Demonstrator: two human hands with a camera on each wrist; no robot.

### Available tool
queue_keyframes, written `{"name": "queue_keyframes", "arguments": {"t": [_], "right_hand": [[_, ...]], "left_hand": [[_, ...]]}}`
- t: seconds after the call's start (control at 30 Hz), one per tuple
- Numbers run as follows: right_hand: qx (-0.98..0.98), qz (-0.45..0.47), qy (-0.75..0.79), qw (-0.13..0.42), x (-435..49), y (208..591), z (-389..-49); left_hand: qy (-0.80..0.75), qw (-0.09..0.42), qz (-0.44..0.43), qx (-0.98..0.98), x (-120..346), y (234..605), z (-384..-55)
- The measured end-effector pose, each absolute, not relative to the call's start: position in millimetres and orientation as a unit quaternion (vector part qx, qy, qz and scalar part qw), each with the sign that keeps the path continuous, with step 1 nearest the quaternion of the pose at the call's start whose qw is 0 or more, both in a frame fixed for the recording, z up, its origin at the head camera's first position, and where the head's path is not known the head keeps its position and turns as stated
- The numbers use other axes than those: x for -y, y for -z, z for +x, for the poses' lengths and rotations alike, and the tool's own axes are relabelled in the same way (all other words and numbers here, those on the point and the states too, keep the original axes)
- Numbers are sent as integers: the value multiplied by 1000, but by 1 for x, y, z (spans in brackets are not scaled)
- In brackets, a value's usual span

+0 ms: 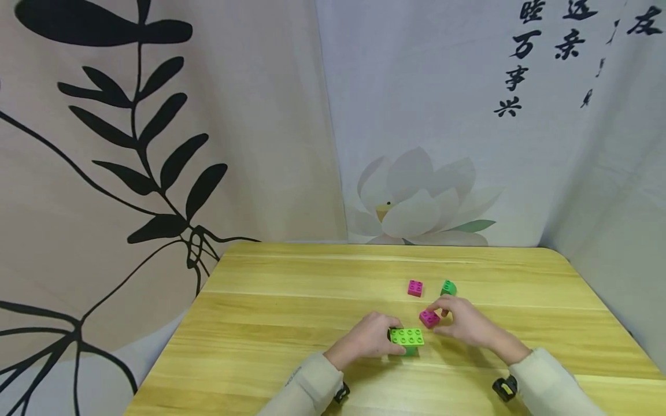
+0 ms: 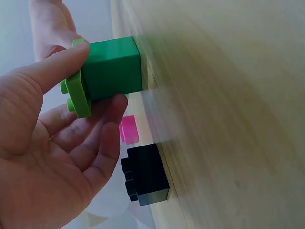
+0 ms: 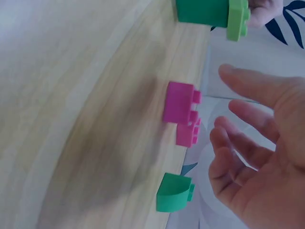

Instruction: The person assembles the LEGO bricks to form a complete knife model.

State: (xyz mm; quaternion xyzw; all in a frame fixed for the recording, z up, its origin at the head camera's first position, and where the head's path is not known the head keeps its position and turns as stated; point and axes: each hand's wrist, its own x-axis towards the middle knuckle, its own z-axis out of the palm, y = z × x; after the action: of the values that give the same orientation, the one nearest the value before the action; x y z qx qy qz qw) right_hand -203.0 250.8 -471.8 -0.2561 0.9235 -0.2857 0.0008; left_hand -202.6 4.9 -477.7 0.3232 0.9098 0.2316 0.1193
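Note:
My left hand (image 1: 370, 336) pinches a small stack at its left end: a lime-green plate with studs (image 1: 407, 337) on top of a darker green block (image 2: 113, 67). In the left wrist view the thumb lies at the seam and fingertips touch the block's side. A black brick (image 2: 147, 175) stands beside that hand, mostly hidden in the head view. My right hand (image 1: 465, 322) hovers with parted, slightly bent fingers around a magenta brick (image 1: 429, 319). The right wrist view shows a gap between those fingers and the magenta brick (image 3: 179, 102).
Farther back on the wooden table (image 1: 250, 346) sit a second magenta brick (image 1: 415, 288) and a green brick with a curved side (image 1: 448, 288). A printed curtain (image 1: 270, 144) hangs behind the table's far edge.

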Motion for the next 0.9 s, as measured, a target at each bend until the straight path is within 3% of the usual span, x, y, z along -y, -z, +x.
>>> {"name": "queue_keyframes", "arguments": {"t": [0.33, 0.9], "right_hand": [[-928, -256, 270, 30, -254, 485, -218], [-932, -269, 242, 24, -248, 495, -227]], "left_hand": [[-247, 132, 329, -902, -1, 477, -205], [-283, 139, 317, -895, -1, 483, -207]]}}
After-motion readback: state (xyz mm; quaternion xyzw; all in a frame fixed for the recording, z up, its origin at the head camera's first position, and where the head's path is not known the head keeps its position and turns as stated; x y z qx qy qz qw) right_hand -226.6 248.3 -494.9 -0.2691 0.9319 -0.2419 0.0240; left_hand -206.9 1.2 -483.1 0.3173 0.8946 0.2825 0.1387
